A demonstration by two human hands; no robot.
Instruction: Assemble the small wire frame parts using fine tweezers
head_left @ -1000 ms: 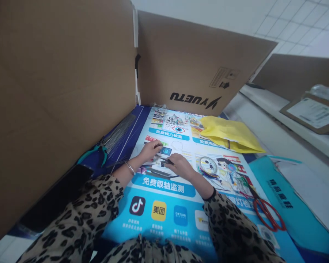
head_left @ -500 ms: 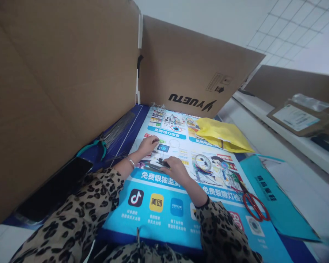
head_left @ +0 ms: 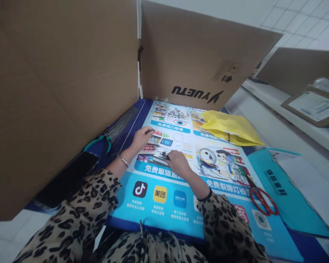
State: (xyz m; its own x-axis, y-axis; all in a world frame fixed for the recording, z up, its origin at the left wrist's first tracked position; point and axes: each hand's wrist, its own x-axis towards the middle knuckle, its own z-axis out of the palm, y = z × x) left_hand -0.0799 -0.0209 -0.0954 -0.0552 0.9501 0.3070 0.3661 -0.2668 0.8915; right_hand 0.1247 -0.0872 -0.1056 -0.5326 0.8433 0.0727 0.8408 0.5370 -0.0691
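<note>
My left hand (head_left: 143, 137) rests on the printed blue poster (head_left: 164, 190), fingers curled as if pinching something too small to name. A little nearer me, my right hand (head_left: 177, 163) is closed around a small dark tool (head_left: 164, 156) whose tip points left. Under that tip, a flat grey piece (head_left: 159, 159) lies on the poster. A bracelet sits on my left wrist. Both arms wear leopard-print sleeves.
Cardboard walls (head_left: 71, 80) stand at the left and back. Teal-handled pliers (head_left: 101, 140) and a bundle of thin metal wires (head_left: 120, 126) lie by the left wall, with a black phone (head_left: 68, 179) nearer. A yellow bag (head_left: 230, 128), wire coil (head_left: 208, 155), red scissors (head_left: 263, 201) and teal bag (head_left: 287, 197) lie right.
My left hand has slid a little to the left, away from the right hand. The right hand stays on the dark tool. The camera view has shifted slightly.
</note>
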